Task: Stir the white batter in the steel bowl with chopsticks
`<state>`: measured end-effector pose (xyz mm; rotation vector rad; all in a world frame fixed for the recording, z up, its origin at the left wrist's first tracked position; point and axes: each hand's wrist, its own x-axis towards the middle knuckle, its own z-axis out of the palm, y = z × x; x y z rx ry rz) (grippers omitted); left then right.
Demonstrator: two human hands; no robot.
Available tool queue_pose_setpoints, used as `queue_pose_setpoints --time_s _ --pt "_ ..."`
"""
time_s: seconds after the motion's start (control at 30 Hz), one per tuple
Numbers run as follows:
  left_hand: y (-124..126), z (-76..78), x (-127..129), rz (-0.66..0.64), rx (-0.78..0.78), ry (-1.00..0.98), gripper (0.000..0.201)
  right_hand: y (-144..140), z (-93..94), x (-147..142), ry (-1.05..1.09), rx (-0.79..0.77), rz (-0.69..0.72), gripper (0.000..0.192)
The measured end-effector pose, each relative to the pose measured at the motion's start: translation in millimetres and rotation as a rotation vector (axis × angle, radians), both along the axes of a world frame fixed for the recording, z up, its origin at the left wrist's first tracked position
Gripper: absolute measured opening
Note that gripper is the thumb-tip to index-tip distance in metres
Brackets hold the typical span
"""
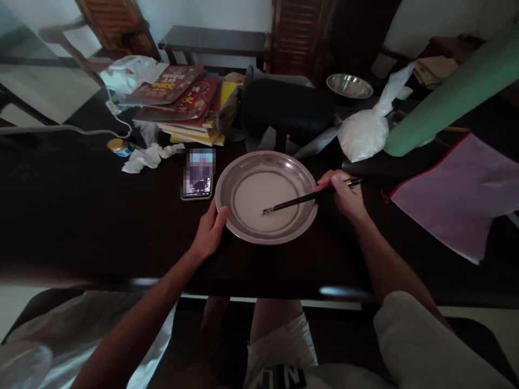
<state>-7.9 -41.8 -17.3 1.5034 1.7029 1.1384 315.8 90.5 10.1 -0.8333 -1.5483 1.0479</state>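
The person sits at a dark table (81,216) with a metal plate (307,208) straight ahead, a pale liquid pooled in its middle. The left hand (210,233) grips the plate's near left rim, thumb over the edge. The right hand (344,195) pinches a pair of chopsticks (300,201), tips resting in the liquid. A phone (198,174) lies just beside the plate's left side, with a crumpled tissue (146,157) and a small tin (118,146) further left. Behind stand a stack of books (184,105), a black bag (286,111), a tied white plastic bag (365,134) and a steel bowl (349,85). A green roll (450,92), perhaps a mat, and a purple folder (458,194) crowd the right.
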Motion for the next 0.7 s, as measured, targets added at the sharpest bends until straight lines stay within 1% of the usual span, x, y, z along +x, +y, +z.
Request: queue_pose_setpoints --time_s 0.07,0.17,0.23,0.37,0.43,0.53,0.6,0.7 --pt "0.0 0.3 0.1 0.004 -0.003 -0.002 0.088 -0.7 0.6 -0.7 -0.050 0.016 0.014 0.040" --pt "-0.3 0.7 0.2 0.004 -0.011 -0.012 0.088 0.2 0.0 -0.1 -0.016 0.003 -0.089 0.041" --pt "-0.5 0.7 0.2 0.005 -0.012 -0.016 0.088 1.0 -1.0 0.3 0.028 -0.016 -0.119 0.043" --pt "-0.5 0.3 0.2 0.009 -0.012 -0.016 0.087 0.7 -1.4 -0.5 -0.019 -0.017 -0.023 0.041" --pt "-0.4 0.4 0.4 0.007 -0.010 -0.008 0.087 0.7 -1.2 -0.5 -0.026 -0.005 -0.036 0.040" --pt "-0.4 0.5 0.7 0.002 -0.007 0.004 0.087 1.7 -1.9 0.5 0.040 -0.008 -0.095 0.041" --pt "-0.5 0.2 0.6 0.001 -0.005 0.009 0.086 2.4 -2.7 0.7 0.053 -0.020 -0.075 0.042" --pt "-0.3 -0.6 0.0 0.002 -0.002 0.016 0.085 2.7 -3.4 0.3 0.000 -0.023 -0.027 0.041"
